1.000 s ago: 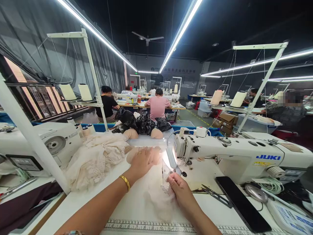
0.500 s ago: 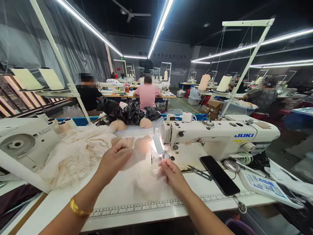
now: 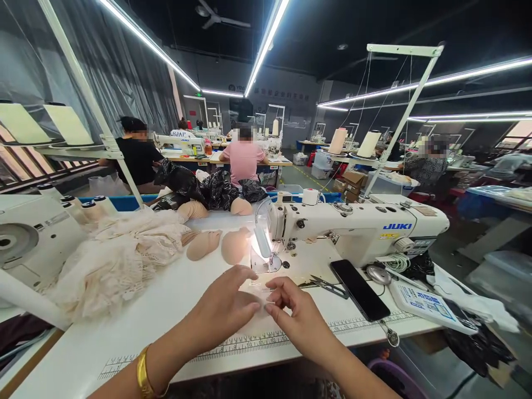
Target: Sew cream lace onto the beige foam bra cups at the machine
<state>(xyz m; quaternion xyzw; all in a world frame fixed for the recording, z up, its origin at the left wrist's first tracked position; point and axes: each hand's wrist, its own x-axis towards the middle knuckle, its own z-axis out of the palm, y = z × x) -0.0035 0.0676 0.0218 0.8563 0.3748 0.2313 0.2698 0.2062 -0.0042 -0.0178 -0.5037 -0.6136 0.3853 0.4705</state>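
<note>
Both hands meet in front of the sewing machine's needle area, at a pale, see-through piece of fabric (image 3: 260, 289) that barely stands out from the white table. My left hand (image 3: 224, 307), with a gold bracelet at the wrist, has its thumb and fingers at the left edge of the piece; its lower fingers look veiled by it. Opposite, my right hand (image 3: 297, 316) curls its fingers and pinches the right edge. Just beyond the fingertips is the lit needle plate of the white JUKI sewing machine (image 3: 357, 221). Beige moulded cups (image 3: 235, 245) lie left of the needle.
Cream lace fabric (image 3: 124, 249) is heaped at left. Thread snips (image 3: 330, 285), a black phone (image 3: 359, 291) and a white box (image 3: 432, 305) lie right. A printed ruler (image 3: 236, 349) runs along the front edge. Co-workers sit at machines beyond black plastic bags (image 3: 220, 188).
My left hand has come down and right, from above the table to beside my right hand. The right hand has moved slightly down. The view has shifted to the right.
</note>
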